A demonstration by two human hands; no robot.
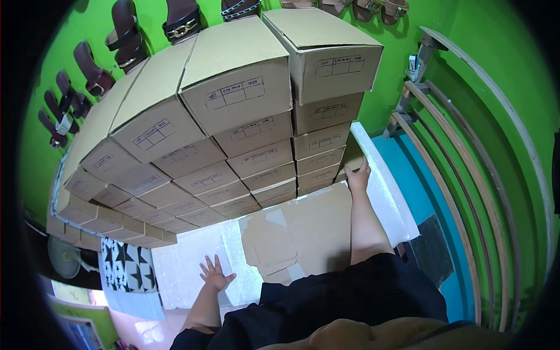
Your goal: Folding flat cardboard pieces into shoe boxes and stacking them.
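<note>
My left hand (216,276) is open with fingers spread, over the white foam-like surface (192,256) at the lower left, and it holds nothing. My right hand (358,174) reaches to the right end of a tall stack of cardboard boxes (249,87). Its thumb and fingers are set apart around the edge of a brown cardboard box (352,153) low beside the stack; part of that box is hidden. Between my arms lies a flat cardboard sheet (321,227) with a worn, peeled patch (268,245).
Sandals (182,20) hang on the green wall above the boxes. At the right, a wooden rack (466,175) with long rails stands over a blue surface (402,157). A star-patterned cloth (125,262) and a fan (64,256) are at the lower left.
</note>
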